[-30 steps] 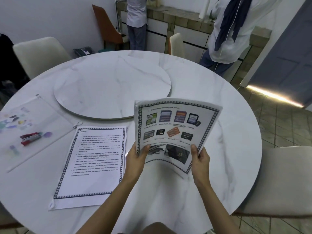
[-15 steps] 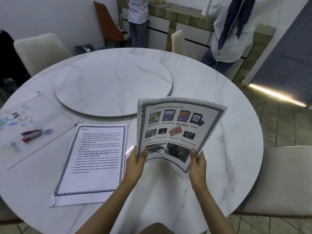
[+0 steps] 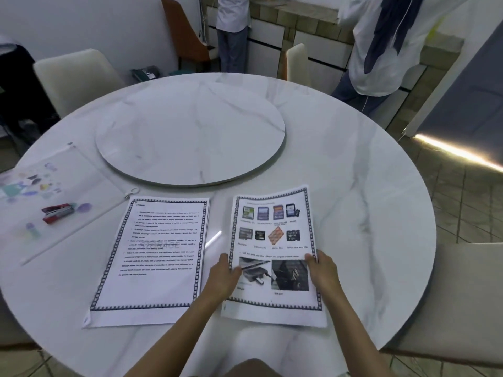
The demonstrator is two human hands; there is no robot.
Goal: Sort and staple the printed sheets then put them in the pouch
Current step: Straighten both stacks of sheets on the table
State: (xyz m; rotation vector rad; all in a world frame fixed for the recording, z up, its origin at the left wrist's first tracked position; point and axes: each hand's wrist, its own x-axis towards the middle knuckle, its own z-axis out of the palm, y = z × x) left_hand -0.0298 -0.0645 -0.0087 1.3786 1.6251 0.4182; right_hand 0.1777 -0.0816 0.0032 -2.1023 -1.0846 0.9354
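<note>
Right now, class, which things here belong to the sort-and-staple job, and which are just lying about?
For the job: picture sheet, held by left hand and right hand; text sheet; stapler; pouch.
Just lying about: turntable; white chair.

Dim, cool indoor light over the table [image 3: 353, 186], small white glare streak [image 3: 213, 238] near its front, bright warm light strip [image 3: 457, 153] right of it, wide-angle bowing at the edges, slight overall softness.

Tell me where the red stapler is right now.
Head view, far left of the table: the red stapler lies on or in the clear pouch, left of the text-only sheet.
</note>
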